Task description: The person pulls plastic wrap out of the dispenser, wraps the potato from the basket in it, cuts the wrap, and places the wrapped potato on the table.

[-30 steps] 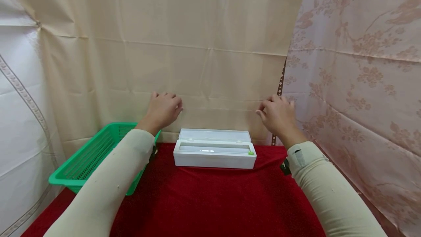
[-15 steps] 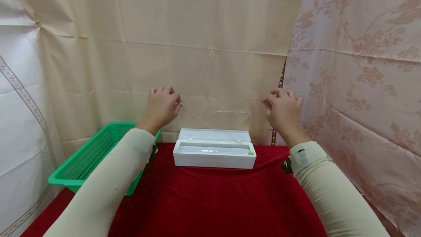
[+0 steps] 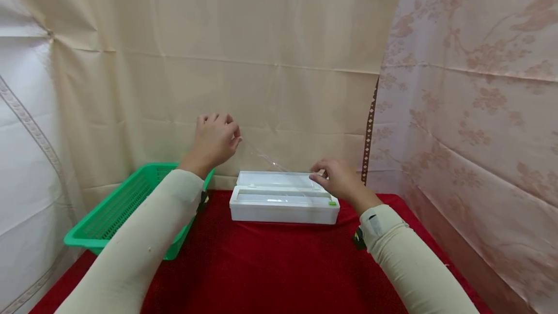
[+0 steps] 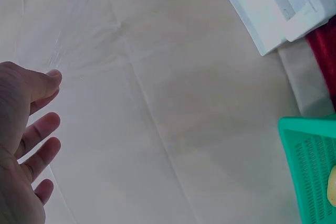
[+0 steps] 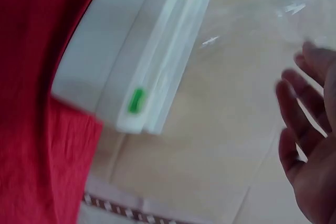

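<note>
Clear cling film (image 3: 274,163) slants down from my left hand (image 3: 213,140) toward my right hand (image 3: 342,180); its glints also show in the right wrist view. The left hand, raised against the curtain, pinches the film between thumb and forefinger. My right hand is lower, just behind the right end of a white cling film dispenser (image 3: 283,213), and pinches the film's other side with thumb and forefinger. The dispenser's lid (image 3: 283,179) stands raised at the back. A green slide cutter (image 5: 137,100) sits at the right end of its rail. Most of the film's outline is too transparent to see.
Left of the dispenser stands a green plastic basket (image 3: 93,241), partly behind my left forearm. A pale yellow rounded item (image 4: 333,187) lies in it. Red cloth (image 3: 279,265) covers the table. A beige curtain (image 3: 244,38) hangs close behind, a floral one (image 3: 475,86) at the right.
My right hand has come down and left, from high beside the curtain to near the dispenser's lid. The film now slants downward. My left hand rose slightly, then stayed put.
</note>
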### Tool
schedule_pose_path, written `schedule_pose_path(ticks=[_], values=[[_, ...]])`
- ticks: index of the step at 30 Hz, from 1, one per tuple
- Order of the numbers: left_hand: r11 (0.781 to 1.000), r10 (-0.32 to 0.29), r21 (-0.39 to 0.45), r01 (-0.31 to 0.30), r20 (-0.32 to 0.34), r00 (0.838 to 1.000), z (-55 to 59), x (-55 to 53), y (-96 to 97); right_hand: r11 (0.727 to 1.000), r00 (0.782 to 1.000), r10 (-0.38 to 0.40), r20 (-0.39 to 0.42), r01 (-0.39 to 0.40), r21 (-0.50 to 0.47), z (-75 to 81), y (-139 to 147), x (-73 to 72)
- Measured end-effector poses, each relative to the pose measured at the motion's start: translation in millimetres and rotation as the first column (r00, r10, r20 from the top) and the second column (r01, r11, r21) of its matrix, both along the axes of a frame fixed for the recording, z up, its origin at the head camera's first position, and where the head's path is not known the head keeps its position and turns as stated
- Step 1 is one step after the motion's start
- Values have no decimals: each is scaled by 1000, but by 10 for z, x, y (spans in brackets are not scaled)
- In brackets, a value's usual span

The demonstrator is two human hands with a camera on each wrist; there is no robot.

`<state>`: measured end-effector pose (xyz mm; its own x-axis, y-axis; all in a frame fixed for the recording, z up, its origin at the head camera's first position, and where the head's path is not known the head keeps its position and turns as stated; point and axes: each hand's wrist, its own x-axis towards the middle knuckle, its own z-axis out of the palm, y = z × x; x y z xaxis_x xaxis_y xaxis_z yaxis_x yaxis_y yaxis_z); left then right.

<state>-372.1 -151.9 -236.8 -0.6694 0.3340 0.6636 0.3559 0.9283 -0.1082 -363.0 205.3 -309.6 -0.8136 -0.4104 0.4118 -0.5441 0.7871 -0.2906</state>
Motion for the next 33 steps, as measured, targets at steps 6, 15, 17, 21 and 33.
schedule_pose_path(ticks=[6, 15, 17, 21, 33], values=[[1000, 4, -3, -4, -6, 1000, 12, 7, -41, 992, 969, -120, -217, 128, 19, 75, -3, -11], [1000, -19, -11, 19, -17, 1000, 35, 11, -3, 969, 881, -204, -427, 244, 39, 417, 251, 47], [1000, -20, -15, 19, -24, 1000, 49, 12, 9, 955, 853, -232, -467, 291, 58, 486, 265, 76], [1000, -12, -20, 11, -44, 999, 73, 23, 11, 927, 815, -303, -494, 372, 44, 580, 272, 128], [998, -54, -20, 52, -115, 992, 139, 139, -80, 927, 798, -316, -512, 375, 12, 731, 254, 213]])
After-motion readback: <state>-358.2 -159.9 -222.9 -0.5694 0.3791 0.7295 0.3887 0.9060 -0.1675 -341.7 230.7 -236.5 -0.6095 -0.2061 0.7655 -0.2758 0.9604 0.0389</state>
